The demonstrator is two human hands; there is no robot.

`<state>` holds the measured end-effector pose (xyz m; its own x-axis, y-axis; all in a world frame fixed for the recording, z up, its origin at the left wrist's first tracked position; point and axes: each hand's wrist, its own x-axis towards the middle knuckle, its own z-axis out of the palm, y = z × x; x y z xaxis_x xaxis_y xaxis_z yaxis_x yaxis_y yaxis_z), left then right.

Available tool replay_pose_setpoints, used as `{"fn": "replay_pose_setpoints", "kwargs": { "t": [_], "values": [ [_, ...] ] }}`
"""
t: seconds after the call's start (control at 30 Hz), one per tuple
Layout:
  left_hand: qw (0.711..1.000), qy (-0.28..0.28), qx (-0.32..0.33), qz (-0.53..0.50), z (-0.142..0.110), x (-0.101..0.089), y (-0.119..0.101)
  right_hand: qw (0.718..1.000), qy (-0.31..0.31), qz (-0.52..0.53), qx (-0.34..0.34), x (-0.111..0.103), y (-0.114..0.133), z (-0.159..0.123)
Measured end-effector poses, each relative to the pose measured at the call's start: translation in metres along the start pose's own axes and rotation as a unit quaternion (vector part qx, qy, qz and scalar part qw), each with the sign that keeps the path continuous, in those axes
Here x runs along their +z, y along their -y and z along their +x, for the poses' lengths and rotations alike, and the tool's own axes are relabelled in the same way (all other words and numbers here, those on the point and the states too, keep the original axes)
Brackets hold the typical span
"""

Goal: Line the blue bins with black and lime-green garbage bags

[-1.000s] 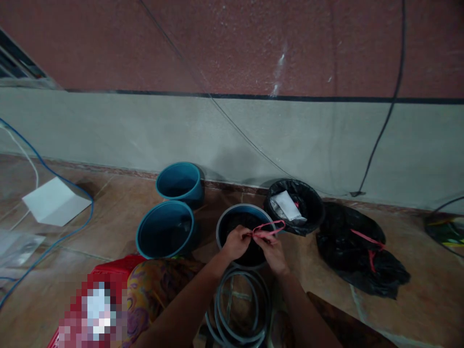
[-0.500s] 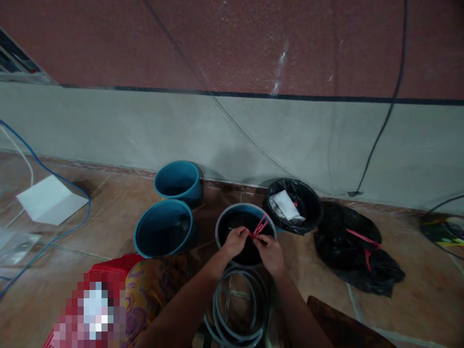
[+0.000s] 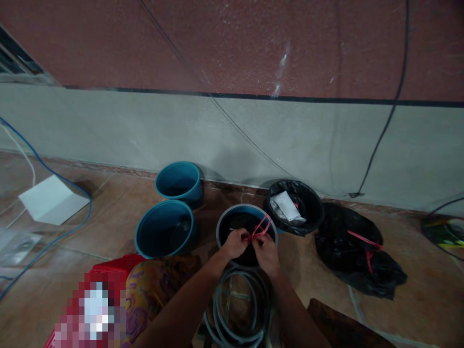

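Over a grey-rimmed bucket (image 3: 219, 231) my two hands meet, fingertips close together. A thin pink plastic string (image 3: 261, 226) runs between them, with loops standing up above my right fingers. My left hand (image 3: 237, 243) pinches the string from the left. From the right, my right hand (image 3: 266, 251) grips it too. Something dark, which looks like a black plastic bag (image 3: 243, 220), fills the bucket under my hands; my fingers hide most of it. Just below lies a coil of grey hose (image 3: 217, 309).
Two teal buckets (image 3: 165, 228) stand to the left. Behind on the right is a black-lined bin (image 3: 311, 208) holding white packaging. A black bag tied with pink string (image 3: 348, 241) lies further right. A red basket (image 3: 119, 266), a blue cable (image 3: 47, 166) and a white folded sheet (image 3: 54, 200) are at left.
My fingers have drawn closer together, and the pink string's loops have spread wider and shifted slightly right. The surrounding things stay where they were.
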<state>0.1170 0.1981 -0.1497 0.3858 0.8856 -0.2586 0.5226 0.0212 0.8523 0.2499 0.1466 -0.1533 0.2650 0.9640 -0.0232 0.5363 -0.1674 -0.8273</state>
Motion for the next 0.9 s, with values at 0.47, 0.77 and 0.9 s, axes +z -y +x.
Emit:
{"fn": "replay_pose_setpoints", "kwargs": {
  "t": [0.47, 0.77, 0.9],
  "values": [
    [0.996, -0.036, 0.082, 0.016, -0.005, -0.008, -0.018, 0.993, 0.067, 0.094, 0.016, -0.011, -0.002, 0.006],
    [0.994, -0.113, -0.007, -0.008, -0.004, -0.006, -0.007, 0.924, -0.083, 0.343, 0.150, -0.010, -0.012, 0.000],
    [0.973, -0.107, -0.046, -0.197, -0.002, 0.007, -0.013, 0.881, -0.052, 0.446, 0.149, -0.014, 0.002, 0.001]
  ]
}}
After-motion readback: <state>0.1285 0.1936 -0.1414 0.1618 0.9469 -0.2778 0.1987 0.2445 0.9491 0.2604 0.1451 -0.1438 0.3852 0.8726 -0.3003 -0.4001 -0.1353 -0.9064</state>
